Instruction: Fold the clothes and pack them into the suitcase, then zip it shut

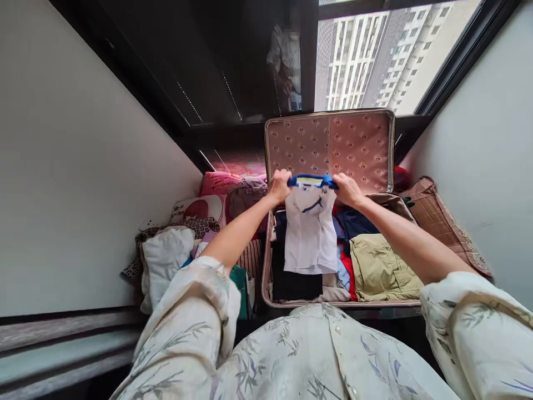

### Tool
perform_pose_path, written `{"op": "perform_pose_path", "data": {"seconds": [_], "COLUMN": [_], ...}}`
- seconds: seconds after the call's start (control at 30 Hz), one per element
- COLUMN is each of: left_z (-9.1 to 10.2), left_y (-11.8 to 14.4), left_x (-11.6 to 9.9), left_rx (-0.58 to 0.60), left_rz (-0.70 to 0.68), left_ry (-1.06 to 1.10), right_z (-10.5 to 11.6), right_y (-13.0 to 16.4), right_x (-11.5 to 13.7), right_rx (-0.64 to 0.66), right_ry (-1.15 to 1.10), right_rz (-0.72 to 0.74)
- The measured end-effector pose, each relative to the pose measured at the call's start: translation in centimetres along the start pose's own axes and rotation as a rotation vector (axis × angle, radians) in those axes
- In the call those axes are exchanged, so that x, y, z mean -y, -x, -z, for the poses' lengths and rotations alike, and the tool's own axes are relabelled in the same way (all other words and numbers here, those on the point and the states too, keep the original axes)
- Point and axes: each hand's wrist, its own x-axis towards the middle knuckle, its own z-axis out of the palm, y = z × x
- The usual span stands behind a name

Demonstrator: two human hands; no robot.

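Closest to me at the bottom of the frame is my own loose shirt (316, 355), soft pale fabric with a bamboo-leaf print and little buttons down the front, sleeves bunched at the elbows.

Going from the left: plain white wall, then at lower left centre a messy heap of soft stuff (195, 233), a puffy white bundle, a leopard-ish print and some pink cushiony pieces behind it. My left hand (280, 186) is in the middle of the frame, fingers curled tight round the left end of the blue collar of a small white t-shirt (310, 233). The tee hangs flat and smooth, thin cotton by the look of it, with a dark swoosh-shaped mark on the chest, dangling right over the open suitcase (389, 161). My right hand (346, 190) is clenched on the other end of the collar, so the neckline is stretched straight between both fists.

The case lid stands upright, lined in pinkish quilted fabric with a repeating motif. Inside there's a dark folded piece under the tee, red and navy bits, and crumpled khaki trousers (383, 269) right of centre. Far right, a brown checked woven bag (441, 222) leans by the wall.
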Motion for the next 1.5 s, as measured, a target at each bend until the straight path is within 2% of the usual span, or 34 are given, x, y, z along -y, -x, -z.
{"op": "perform_pose_path", "data": {"seconds": [0.07, 0.17, 0.2, 0.27, 0.33, 0.37, 0.43, 0.53, 0.57, 0.63, 0.77, 0.9, 1.07, 1.17, 1.23, 1.33, 1.4, 1.5], "left_z": [-2.3, -5.9, -7.1, -9.1, -10.5, -11.0, -11.9, -13.3, -13.9, -14.9, -16.1, -15.7, -14.1, -13.6, -13.5, -12.8, -11.6, -9.1], "left_y": [5.9, 15.8, 18.8, 23.5, 26.2, 26.7, 26.4, 24.7, 24.2, 23.5, 23.1, 22.4, 20.8, 19.6, 18.6, 17.0, 16.0, 15.5], "left_x": [1.7, 3.0, 3.2, 3.0, 2.4, 2.1, 1.4, 0.4, 0.1, -0.5, -1.0, -0.8, 0.0, 0.3, 0.5, 1.0, 1.6, 2.5], "left_rx": [0.123, 0.399, 0.493, 0.624, 0.633, 0.59, 0.445, 0.265, 0.248, 0.249, 0.266, 0.312, 0.355, 0.378, 0.374, 0.347, 0.298, 0.159], "left_rz": [-0.21, -0.324, -0.334, -0.319, -0.213, -0.116, 0.203, 0.813, 0.948, 1.071, 1.121, 1.057, 1.003, 1.072, 1.131, 1.144, 1.092, 0.854], "left_ry": [-0.079, -0.152, -0.15, -0.094, 0.01, 0.081, 0.252, 0.454, 0.482, 0.495, 0.588, 0.854, 1.134, 1.337, 1.393, 1.396, 1.423, 1.428], "right_z": [-3.0, -8.0, -9.7, -12.4, -14.2, -14.8, -15.5, -16.4, -16.8, -17.5, -18.7, -18.7, -16.7, -15.6, -15.0, -13.8, -12.4, -9.2], "right_y": [5.4, 14.0, 16.6, 20.5, 22.7, 23.2, 23.2, 22.0, 21.6, 20.9, 20.1, 19.2, 17.6, 16.6, 15.8, 14.3, 13.4, 12.9], "right_x": [-0.9, -2.0, -2.2, -2.6, -3.0, -3.1, -3.5, -3.8, -3.7, -3.4, -1.9, -0.6, -0.4, -0.5, -0.6, -0.9, -1.2, -2.0], "right_rx": [0.079, 0.326, 0.402, 0.454, 0.425, 0.389, 0.304, 0.229, 0.22, 0.216, 0.192, 0.177, 0.23, 0.225, 0.204, 0.148, 0.105, 0.053], "right_ry": [0.096, 0.208, 0.196, 0.118, -0.102, -0.227, -0.412, -0.471, -0.489, -0.548, -0.698, -0.903, -1.207, -1.315, -1.347, -1.365, -1.381, -1.393], "right_rz": [0.052, 0.205, 0.232, 0.191, 0.028, -0.079, -0.296, -0.548, -0.623, -0.745, -0.897, -0.977, -1.021, -1.034, -1.047, -1.041, -1.012, -0.875]}}
